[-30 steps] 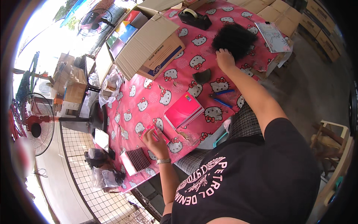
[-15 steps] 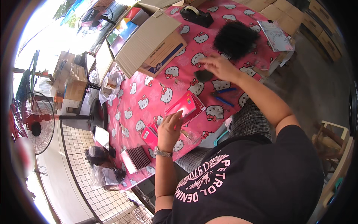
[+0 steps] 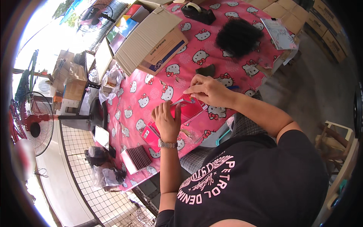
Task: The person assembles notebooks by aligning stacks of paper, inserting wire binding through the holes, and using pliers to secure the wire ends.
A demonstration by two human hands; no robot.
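Observation:
A pink notebook lies on the table in front of me. My left hand, a watch at its wrist, rests at the notebook's left side with fingers stretched and thumb apart. Over its far edge, my right hand is closed in a pinch; whatever is between the fingertips is too small to name. Beyond the right hand lies a small dark piece. Blue-handled pliers show partly from behind that hand. More pink notebooks lie left of my left hand, partly covered by it.
A stack of spiral-bound notebooks sits at the near left. Farther off are an open cardboard box with colourful contents, a black tape dispenser, a black bristly pile and a light spiral notebook. A fan stands left.
My right hand has come from near the black pile down to the notebook, its fingers now pinched. My left hand has moved slightly left and up, with fingers more extended.

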